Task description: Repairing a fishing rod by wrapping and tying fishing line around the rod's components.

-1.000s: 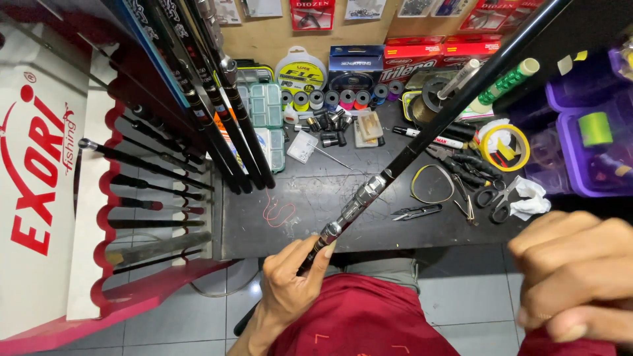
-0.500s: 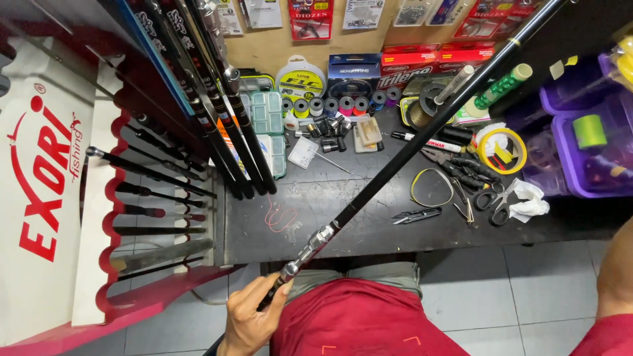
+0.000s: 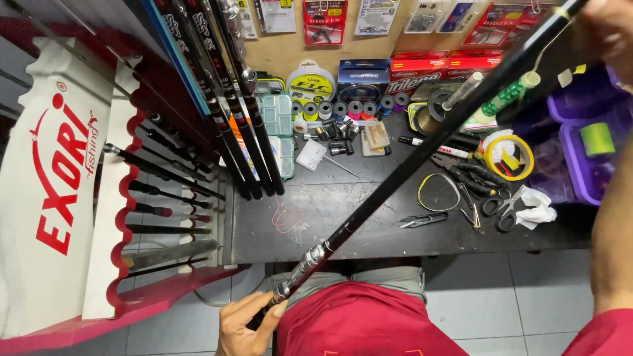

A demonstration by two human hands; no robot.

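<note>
Across the frame, lower left to upper right, runs a long black fishing rod (image 3: 422, 155), slanting over the dark bench (image 3: 343, 224). Left hand (image 3: 242, 324), bottom centre-left: grip clamped on the rod's butt end just below the metal reel seat (image 3: 308, 260), fingers curled round it, beside the red shirt (image 3: 359, 323). Right hand (image 3: 610, 26), upper right corner: only partly in frame, touching the rod's upper section; cannot tell whether its grip is closed round the rod or merely resting on it. Right forearm hangs down the right edge.

On the bench beneath the rod: a loop of red line (image 3: 288, 219) centre-left, a clear tackle box (image 3: 278, 132) leaning behind several upright rods (image 3: 224, 118), a row of coloured thread spools (image 3: 346, 109) along the back, a roll of yellow tape (image 3: 509, 157), black-handled scissors (image 3: 496, 206), small black pliers (image 3: 422, 220), a crumpled white tissue (image 3: 535, 206). Purple bins (image 3: 587, 132) stand at the right. Left of frame: a white and red rod rack (image 3: 112, 198) holding several rod butts laid horizontally. Packets hang on the back wall, upper centre. Grey floor tiles (image 3: 501, 296) show below the bench edge.
</note>
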